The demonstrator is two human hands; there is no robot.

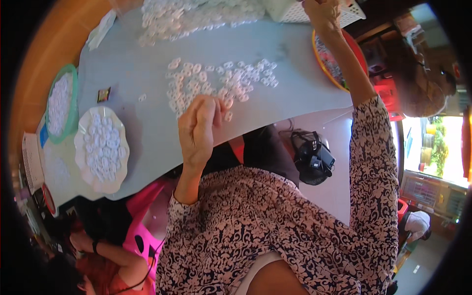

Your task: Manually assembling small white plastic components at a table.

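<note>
My left hand (197, 129) is closed above the near edge of the grey table, its fingers curled inward. What it holds, if anything, is hidden. Small clear plastic pieces (189, 81) with holes lie scattered just beyond it, and one piece (228, 116) shows beside its fingertips. Far off to the right, my right hand (324, 14) is stretched out to the white perforated basket (290, 12). Its fingers look bent together at the picture's top edge, partly cut off, and their contents cannot be seen.
A larger heap of clear pieces (196, 17) covers the table's far side. On the left are a scalloped white plate (123, 169) and a green basket (73, 105), both with white pieces. A red, yellow-rimmed basket (356, 51) stands under my right forearm. A co-worker's arm (118, 258) shows lower left.
</note>
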